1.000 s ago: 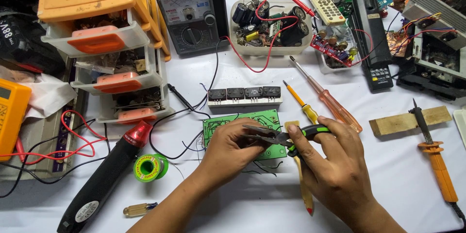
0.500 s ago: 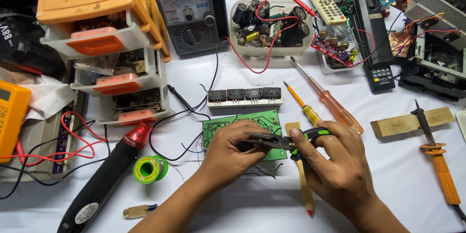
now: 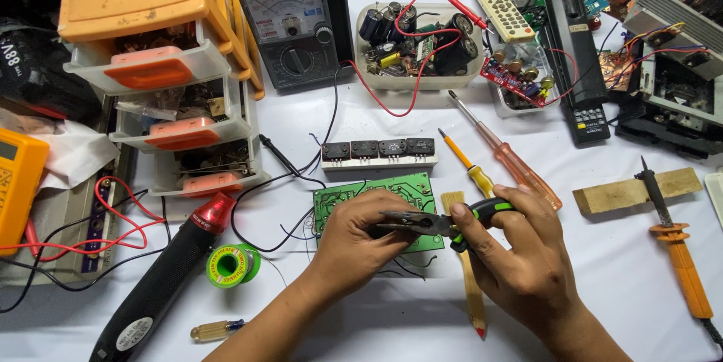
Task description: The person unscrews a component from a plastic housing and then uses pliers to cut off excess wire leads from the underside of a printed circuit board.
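A green circuit board (image 3: 343, 200) lies flat on the white table, partly covered by both hands. My left hand (image 3: 358, 245) rests on it, fingers pinched at the jaws of a pair of pliers (image 3: 422, 221). My right hand (image 3: 523, 256) grips the pliers' black and green handles, jaws pointing left over the board. Whatever sits between the jaws is too small to tell. Thin black wires trail off the board's lower edge. A strip of black transistors on a pale bar (image 3: 379, 152) lies just beyond the board.
Two screwdrivers (image 3: 501, 151) and a wooden pencil (image 3: 471, 287) lie right of the board. A solder spool (image 3: 232, 264) and black heat tool (image 3: 169, 275) sit left. An analog meter (image 3: 290, 19), parts drawers (image 3: 162, 83), a component tub (image 3: 418, 45) and soldering iron (image 3: 674, 249) surround the area.
Both hands have shifted slightly, the pliers staying over the board; nothing was picked up or let go.
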